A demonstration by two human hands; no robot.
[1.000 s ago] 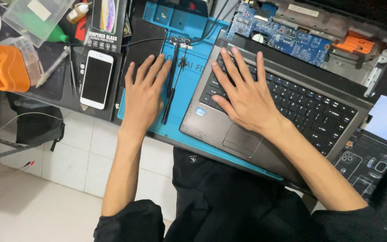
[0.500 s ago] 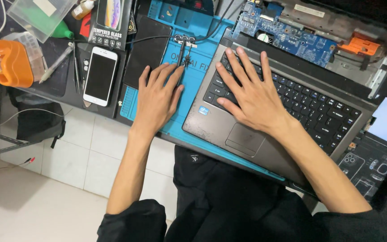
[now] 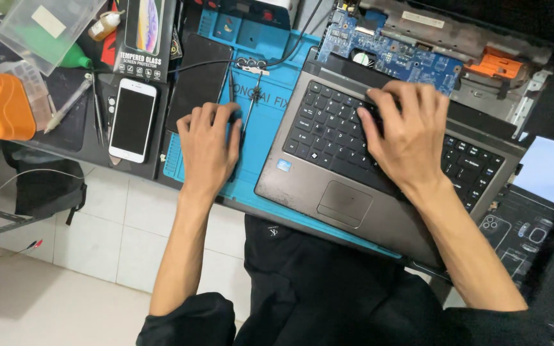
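The left hand lies flat, fingers spread, on the blue repair mat, holding nothing. To its right, the right hand rests open with fingers spread across the laptop keyboard. Left of the mat lies a white smartphone. Farther off sits an exposed blue circuit board.

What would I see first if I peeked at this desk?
Probably the grey laptop lying on a bright blue mat, with the right hand spread flat over its keys. Just behind it sits a bare blue circuit board. The left hand rests flat on the mat, and a white phone lies further left.
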